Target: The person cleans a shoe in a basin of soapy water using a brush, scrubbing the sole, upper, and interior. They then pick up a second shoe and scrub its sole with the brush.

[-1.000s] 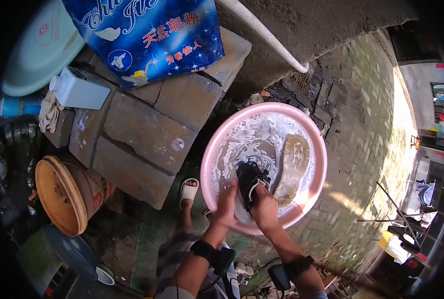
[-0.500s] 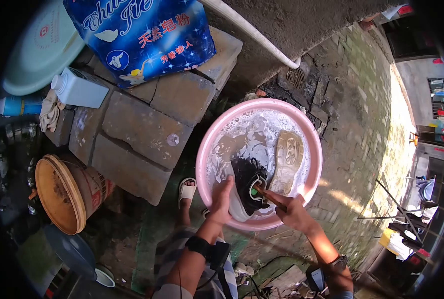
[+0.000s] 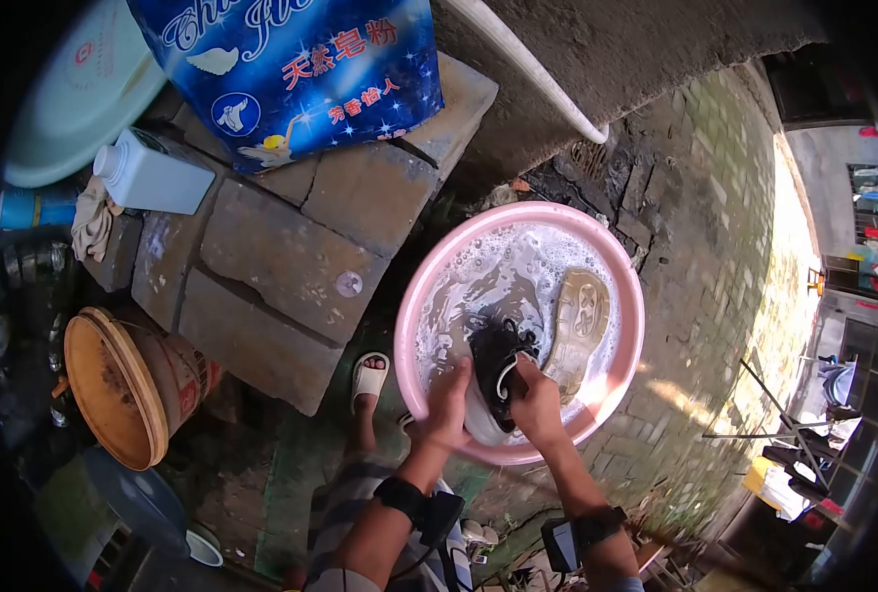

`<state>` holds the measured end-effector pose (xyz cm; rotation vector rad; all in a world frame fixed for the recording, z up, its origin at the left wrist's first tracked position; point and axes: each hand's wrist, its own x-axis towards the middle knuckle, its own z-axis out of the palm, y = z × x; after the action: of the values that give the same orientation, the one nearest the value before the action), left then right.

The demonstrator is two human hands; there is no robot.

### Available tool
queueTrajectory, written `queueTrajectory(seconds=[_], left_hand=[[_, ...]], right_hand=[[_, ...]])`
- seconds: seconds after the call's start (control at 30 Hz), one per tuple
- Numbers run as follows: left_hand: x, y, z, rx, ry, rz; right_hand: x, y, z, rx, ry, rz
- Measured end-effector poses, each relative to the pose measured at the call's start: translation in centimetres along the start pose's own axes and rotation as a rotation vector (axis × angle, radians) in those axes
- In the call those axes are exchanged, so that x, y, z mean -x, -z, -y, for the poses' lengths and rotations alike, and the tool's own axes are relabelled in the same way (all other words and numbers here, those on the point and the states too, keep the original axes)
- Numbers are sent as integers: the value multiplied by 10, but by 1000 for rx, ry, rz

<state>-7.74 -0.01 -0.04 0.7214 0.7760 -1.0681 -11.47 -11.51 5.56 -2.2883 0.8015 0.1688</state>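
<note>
A black shoe point(image 3: 496, 360) with a pale sole stands in soapy water inside a pink basin point(image 3: 406, 316). My left hand point(image 3: 447, 403) grips its left side, the thumb up against the upper. Closed in a fist, my right hand point(image 3: 538, 400) is at the shoe's opening; the wooden-handled brush seen in it half a second ago is now hidden by the hand and shoe. A second shoe point(image 3: 579, 331) lies sole up along the basin's right side, partly in the suds.
To the left, a stone slab point(image 3: 281, 247) bears a blue soap powder bag point(image 3: 311, 89), a pale plastic bottle point(image 3: 158, 173) and a rag point(image 3: 94, 222). A bucket point(image 3: 178, 380) stands lower left. A white pipe point(image 3: 528, 64) ends above a floor drain behind the basin.
My right hand has moved left and up, pushing in at the shoe's opening, so the brush handle has gone from sight. The shoe is tipped more upright. The view has shifted slightly.
</note>
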Motion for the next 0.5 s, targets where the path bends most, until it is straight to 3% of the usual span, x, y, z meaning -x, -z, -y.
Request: queueTrajectory(seconds=[0.07, 0.13, 0.2, 0.23, 0.37, 0.5], left_hand=[[4, 0, 1, -13, -7, 12], [4, 1, -3, -36, 127, -48], [7, 2, -4, -33, 126, -30], [8, 4, -4, -29, 129, -15], [11, -3, -9, -46, 141, -40], [15, -8, -14, -9, 104, 14]], right_hand=[[-9, 12, -7, -135, -134, 256], [-2, 15, -17, -221, -100, 271], [2, 17, -25, -392, -24, 306], [5, 31, -15, -456, -103, 433], [18, 86, 25, -286, -96, 543], [23, 68, 15, -190, -50, 479]])
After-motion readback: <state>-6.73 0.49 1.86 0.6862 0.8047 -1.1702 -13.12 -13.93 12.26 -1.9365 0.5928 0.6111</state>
